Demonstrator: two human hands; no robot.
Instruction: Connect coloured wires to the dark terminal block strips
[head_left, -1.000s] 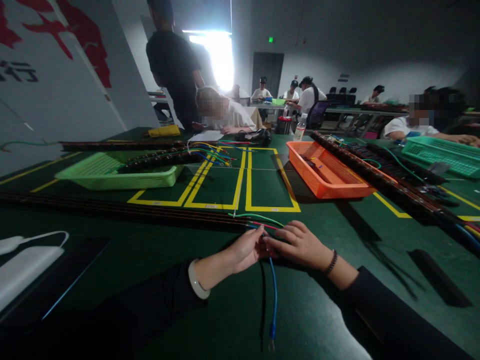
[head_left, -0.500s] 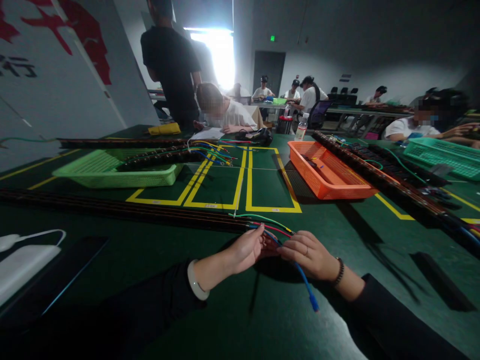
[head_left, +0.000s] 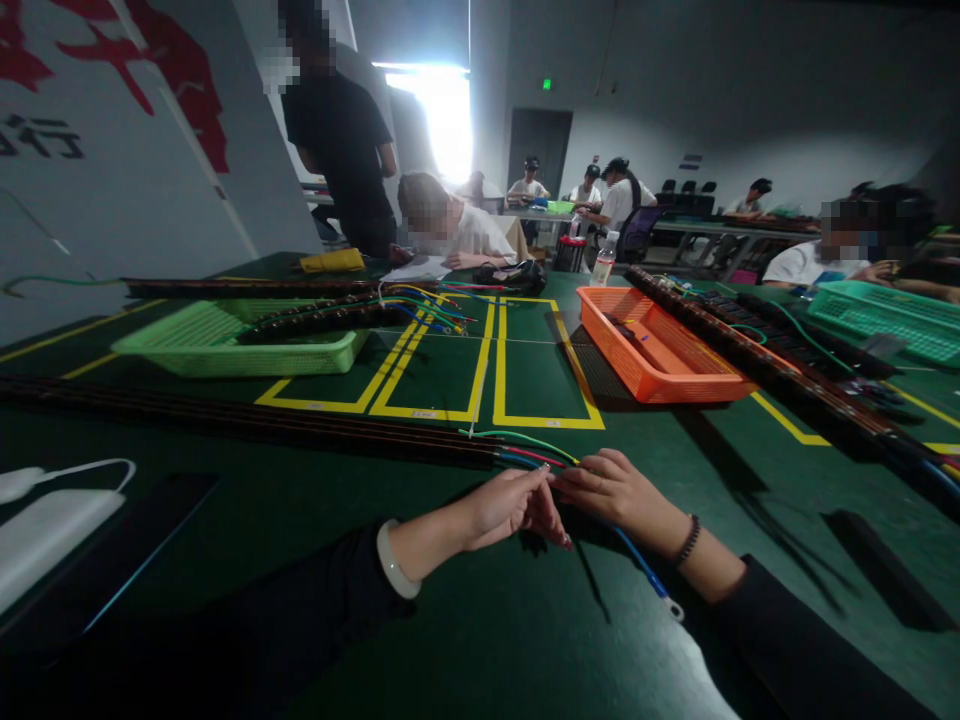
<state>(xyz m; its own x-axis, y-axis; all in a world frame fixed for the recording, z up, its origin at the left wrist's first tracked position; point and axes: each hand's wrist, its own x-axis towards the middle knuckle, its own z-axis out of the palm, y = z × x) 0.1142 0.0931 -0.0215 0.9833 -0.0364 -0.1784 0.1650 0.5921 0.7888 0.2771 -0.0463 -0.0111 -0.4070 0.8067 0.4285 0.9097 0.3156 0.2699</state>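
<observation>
A dark sheathed wire bundle (head_left: 300, 422) lies across the green table in front of me. Green (head_left: 529, 438), red (head_left: 529, 455) and blue wires fan out of its right end. My left hand (head_left: 510, 508) pinches the blue wire with thumb and forefinger, its other fingers loosely curled below. Close beside it, my right hand (head_left: 626, 500) is closed over the wires from above, its fingertips partly hidden. From beneath the right hand the blue wire (head_left: 636, 553) runs toward me, ending in a metal ring terminal (head_left: 675, 609).
A light green basket (head_left: 315, 358) holding another harness stands at the left, an orange basket (head_left: 675, 385) at the right with a long bundle (head_left: 757, 340) across it. A phone (head_left: 150, 540) and white power bank (head_left: 56, 535) lie near left; a black strip (head_left: 889, 570) lies right. Several people sit beyond.
The blue wire's end has swung right and turned, showing its ring terminal. My left hand has shifted slightly, its lower fingers now extending down. My right hand has moved slightly right.
</observation>
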